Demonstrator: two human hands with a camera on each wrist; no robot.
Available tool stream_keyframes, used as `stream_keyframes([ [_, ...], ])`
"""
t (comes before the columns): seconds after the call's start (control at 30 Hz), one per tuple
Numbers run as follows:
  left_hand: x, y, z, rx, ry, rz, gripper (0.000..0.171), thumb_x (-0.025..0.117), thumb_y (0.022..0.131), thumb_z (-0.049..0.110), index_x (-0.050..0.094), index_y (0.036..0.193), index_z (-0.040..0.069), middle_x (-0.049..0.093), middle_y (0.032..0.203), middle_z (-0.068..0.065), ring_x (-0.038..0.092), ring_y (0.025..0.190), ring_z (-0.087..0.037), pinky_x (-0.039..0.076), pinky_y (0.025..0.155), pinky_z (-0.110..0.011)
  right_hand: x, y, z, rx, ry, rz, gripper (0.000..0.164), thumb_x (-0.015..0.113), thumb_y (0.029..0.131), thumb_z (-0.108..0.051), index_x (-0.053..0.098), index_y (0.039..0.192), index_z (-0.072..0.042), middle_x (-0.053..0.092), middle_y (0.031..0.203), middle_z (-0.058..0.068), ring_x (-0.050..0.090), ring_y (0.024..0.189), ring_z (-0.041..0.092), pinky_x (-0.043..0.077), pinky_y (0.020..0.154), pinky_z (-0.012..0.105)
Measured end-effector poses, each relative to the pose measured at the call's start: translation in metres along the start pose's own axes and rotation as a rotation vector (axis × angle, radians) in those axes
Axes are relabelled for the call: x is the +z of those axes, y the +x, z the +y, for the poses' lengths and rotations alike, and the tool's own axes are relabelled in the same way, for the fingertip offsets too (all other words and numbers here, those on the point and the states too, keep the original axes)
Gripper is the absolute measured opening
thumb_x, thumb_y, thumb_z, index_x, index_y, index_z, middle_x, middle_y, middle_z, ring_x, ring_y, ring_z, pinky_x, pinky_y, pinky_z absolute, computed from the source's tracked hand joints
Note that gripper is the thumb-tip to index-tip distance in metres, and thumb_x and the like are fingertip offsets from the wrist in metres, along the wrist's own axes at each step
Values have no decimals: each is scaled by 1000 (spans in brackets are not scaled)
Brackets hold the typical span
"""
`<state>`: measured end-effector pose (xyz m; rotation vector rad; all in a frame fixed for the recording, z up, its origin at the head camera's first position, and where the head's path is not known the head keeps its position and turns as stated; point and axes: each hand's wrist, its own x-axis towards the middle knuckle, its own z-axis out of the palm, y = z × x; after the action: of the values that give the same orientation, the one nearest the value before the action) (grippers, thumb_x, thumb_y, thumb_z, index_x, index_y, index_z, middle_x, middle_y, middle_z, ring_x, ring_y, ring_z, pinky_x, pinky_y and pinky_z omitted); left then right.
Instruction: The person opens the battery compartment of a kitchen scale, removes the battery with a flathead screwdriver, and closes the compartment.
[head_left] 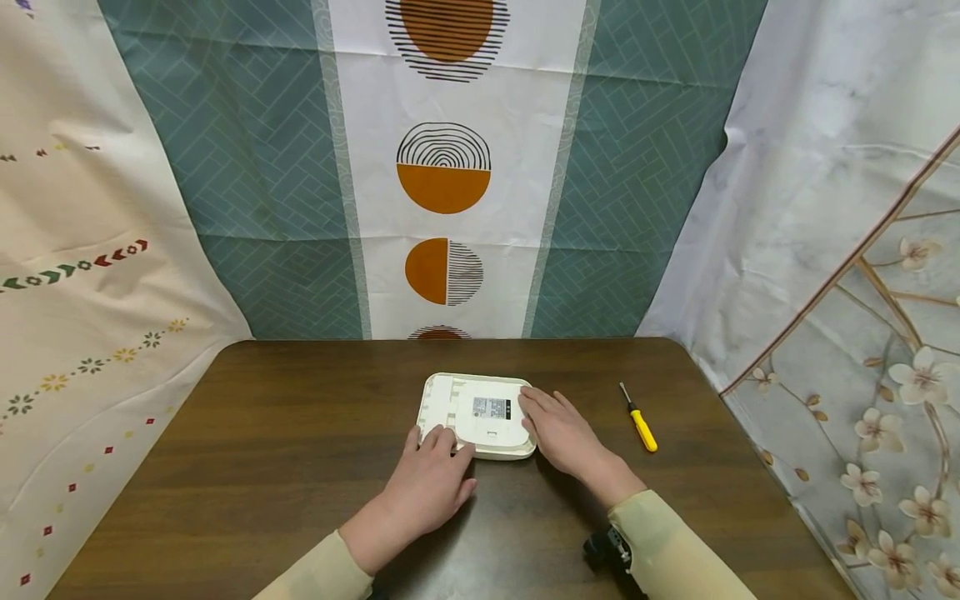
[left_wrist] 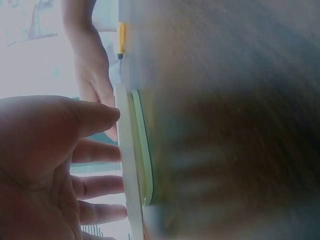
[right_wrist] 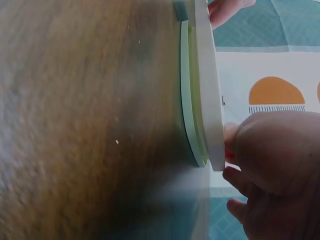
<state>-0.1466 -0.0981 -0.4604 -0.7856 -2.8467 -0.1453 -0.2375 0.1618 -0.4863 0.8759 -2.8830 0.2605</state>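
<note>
L/R fingers on wht device

casing at left hand: smooth plastic | screwdriver right of right hand: metal shaft, plastic handle | tabletop: wood-grain, semi-gloss

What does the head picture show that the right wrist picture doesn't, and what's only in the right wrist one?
Only the head view shows the yellow-handled screwdriver and the printed label on top of the white plastic device.

Only the right wrist view shows the pale green layer underneath the device.

Both show the device, the left hand, the right hand, the brown table and the hanging fabric with orange shapes.
</note>
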Motion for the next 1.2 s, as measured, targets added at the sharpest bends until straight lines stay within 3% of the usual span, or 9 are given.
stream_keyframes([
  [0.37, 2, -1, 3, 23, 41, 27, 40, 85, 97, 39, 73, 123, 11, 61, 114, -16, 61, 123, -39, 45, 110, -71, -1, 2, 3, -50, 24, 37, 48, 68, 112, -14, 58, 155, 5, 55, 160, 23, 51, 151, 38, 35, 126, 62],
  [0.77, 4, -3, 6, 27, 76, 49, 41, 85, 96, 42, 73, 122, 12, 61, 112, -14, 62, 120, -38, 46, 110, -69, 1, 4, 7, -57, 14, -4, 52, 65, 114, -17, 54, 160, 4, 53, 164, 21, 47, 155, 36, 32, 128, 60],
  [1.0, 1, -1, 0, 8, 0, 24, 37, 80, 102, 41, 76, 125, 13, 64, 112, -10, 65, 117, -31, 45, 112, -69, 1, 3, 6, -63, 18, 25, 50, 66, 113, -15, 56, 158, 5, 54, 162, 21, 48, 154, 37, 34, 127, 62],
  [1.1, 1, 1, -7, -6, -33, 52, 34, 79, 104, 40, 76, 124, 13, 68, 117, -9, 68, 116, -28, 44, 113, -70, 2, 1, 4, -53, 32, 55, 49, 66, 112, -14, 58, 157, 4, 56, 162, 20, 49, 154, 37, 34, 127, 62],
  [1.2, 2, 5, -16, -32, -56, 94, 36, 78, 105, 40, 76, 128, 12, 71, 132, -12, 68, 126, -30, 43, 114, -72, 2, 0, 3, -41, 55, 86, 49, 68, 111, -14, 59, 156, 2, 56, 162, 19, 47, 155, 38, 32, 128, 61],
])
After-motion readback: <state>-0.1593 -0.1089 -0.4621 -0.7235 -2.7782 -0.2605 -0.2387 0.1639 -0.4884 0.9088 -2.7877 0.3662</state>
